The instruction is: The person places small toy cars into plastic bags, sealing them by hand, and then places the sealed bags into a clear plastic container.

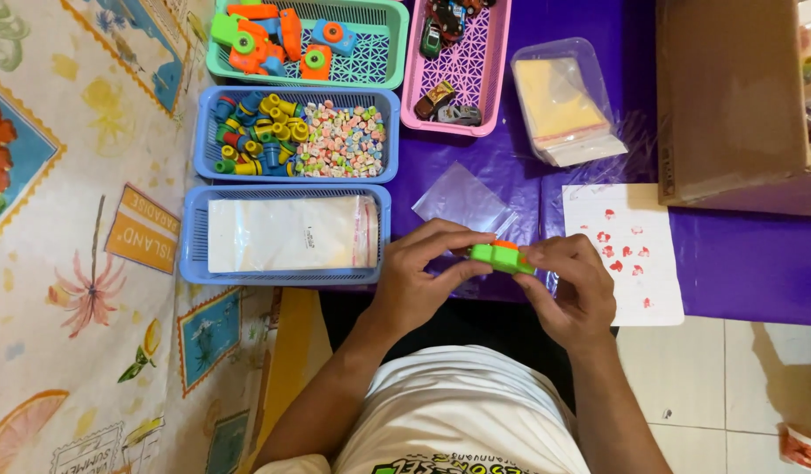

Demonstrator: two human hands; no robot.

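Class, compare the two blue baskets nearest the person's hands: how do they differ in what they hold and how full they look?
The upper blue basket holds many small loose pieces, coloured caps on the left and pastel bits on the right. The lower blue basket holds only a flat stack of clear bags. The upper looks crowded, the lower tidy. Both are blue, rectangular and slotted.

Bright, even indoor light; edges perhaps slightly soft.

1. The green toy [502,257] sits mostly buried under the fingers [458,239], so its shape is unclear.
2. The cardboard box [730,96] runs off the top edge.
3. The cup [802,446] at the bottom right corner is cut off.
4. The small candies [344,140] are too tiny to tell apart.
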